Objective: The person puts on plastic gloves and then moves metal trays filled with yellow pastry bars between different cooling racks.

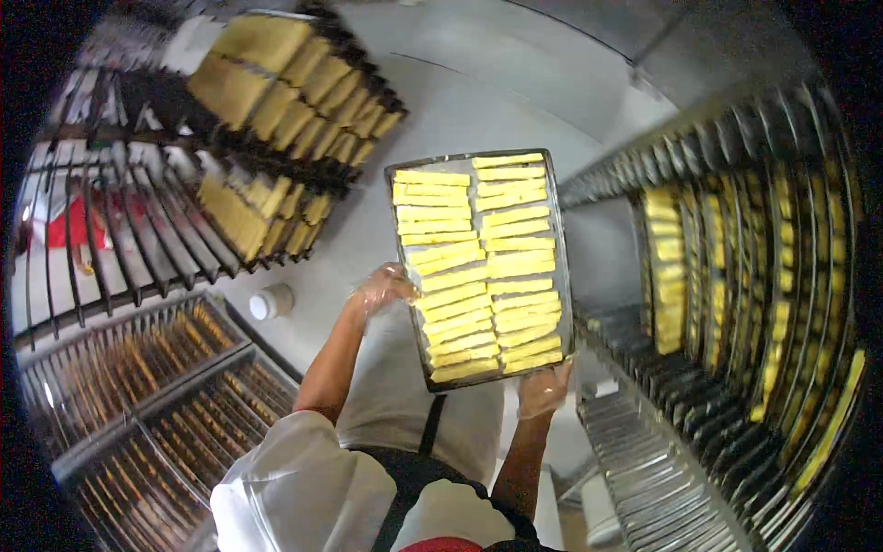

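Observation:
A dark-rimmed baking tray [570, 276] lies across the middle of the view, held between my two hands. On it are two columns of pale yellow dough-like strips [455, 297]. My left hand [386, 284], in a clear plastic glove, grips the tray's left edge. Gloved in the same clear plastic, my right hand [543, 392] holds the near right corner, its fingers partly hidden under the rim.
To the right stands a metal tray rack [621, 386] with trays of yellow pieces. Racks [138, 283] on the left hold stacked tan slabs [259, 55] and browned pieces [200, 428]. A white container [271, 302] is on the floor. Beyond the left rack shows something red.

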Available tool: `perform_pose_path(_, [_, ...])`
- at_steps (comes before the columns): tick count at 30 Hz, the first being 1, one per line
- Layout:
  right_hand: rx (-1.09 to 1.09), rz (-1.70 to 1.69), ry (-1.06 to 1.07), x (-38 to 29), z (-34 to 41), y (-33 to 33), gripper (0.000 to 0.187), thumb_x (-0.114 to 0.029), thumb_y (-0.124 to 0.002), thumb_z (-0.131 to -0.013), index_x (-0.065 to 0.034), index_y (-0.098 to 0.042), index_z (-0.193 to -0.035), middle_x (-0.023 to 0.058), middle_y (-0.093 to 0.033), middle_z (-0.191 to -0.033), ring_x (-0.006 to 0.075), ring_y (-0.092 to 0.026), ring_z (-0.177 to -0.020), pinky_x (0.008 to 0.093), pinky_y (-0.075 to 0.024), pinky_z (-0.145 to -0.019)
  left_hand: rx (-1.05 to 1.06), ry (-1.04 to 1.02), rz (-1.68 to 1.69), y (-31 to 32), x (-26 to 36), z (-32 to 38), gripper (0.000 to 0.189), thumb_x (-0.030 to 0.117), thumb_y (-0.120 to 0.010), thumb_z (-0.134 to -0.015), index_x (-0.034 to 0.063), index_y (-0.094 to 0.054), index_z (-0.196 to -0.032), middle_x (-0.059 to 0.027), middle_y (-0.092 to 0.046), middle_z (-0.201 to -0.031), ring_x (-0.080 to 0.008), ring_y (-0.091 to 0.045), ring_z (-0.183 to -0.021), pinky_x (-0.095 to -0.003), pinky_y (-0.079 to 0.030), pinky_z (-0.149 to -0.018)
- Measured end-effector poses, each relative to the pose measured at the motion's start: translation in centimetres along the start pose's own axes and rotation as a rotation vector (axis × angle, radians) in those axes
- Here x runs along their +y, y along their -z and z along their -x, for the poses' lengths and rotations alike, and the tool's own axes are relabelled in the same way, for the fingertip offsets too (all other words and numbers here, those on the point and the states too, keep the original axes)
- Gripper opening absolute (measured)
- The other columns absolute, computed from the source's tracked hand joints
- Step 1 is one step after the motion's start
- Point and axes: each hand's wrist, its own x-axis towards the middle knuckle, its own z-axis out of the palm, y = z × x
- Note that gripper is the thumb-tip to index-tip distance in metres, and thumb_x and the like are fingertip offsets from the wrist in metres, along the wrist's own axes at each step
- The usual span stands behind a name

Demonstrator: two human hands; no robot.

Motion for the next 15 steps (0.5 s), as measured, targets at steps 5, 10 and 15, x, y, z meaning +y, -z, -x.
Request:
perform_pose_path(5, [-0.111,-0.372,-0.225,4.8,-4.2,-12.4,0.052,-0.041,-0.037,-0.090,-0.0051,-0.038,-0.127,0.0088,-0.046,-0.126,0.0244,-0.047,-0.109,0.0354,-0.0373,-0.094,0.231,-0.614,-0.419,15.3,1.3,5.0,0.077,0.063,-0.015,-0.084,0.0058,-0.066,-0.071,-0.0073,-0.056,-0.061,-0.0267,-0.048,-0.067,-0.0387,-0.036,-0.064])
perform_pose_path(10, [-0.335,-0.278,-0.168,3.9,-9.6,-26.3,0.044,-0.036,-0.034,-0.092,-0.0066,-0.042,-0.124,0.0102,-0.047,-0.124,0.0250,-0.044,-0.113,0.0383,-0.0359,-0.095,0.516,-0.272,0.079,22.7,4.1,3.2,0.038,0.037,-0.045,-0.078,0.0074,-0.055,-0.057,-0.0008,-0.044,-0.052,-0.0153,-0.039,-0.049,-0.0317,-0.027,-0.048])
perform_pose_path(15, [-0.392,-0.109,-0.103,3.9,-10.1,-35.7,0.039,-0.028,-0.031,-0.093,-0.0052,-0.039,-0.124,0.0107,-0.045,-0.125,0.0246,-0.044,-0.113,0.0378,-0.0383,-0.092,0.754,-0.176,0.688,25.1,4.1,1.7,0.006,0.011,-0.060,-0.068,0.0058,-0.056,-0.068,0.0022,-0.048,-0.054,-0.0085,-0.039,-0.042,-0.0241,-0.030,-0.040])
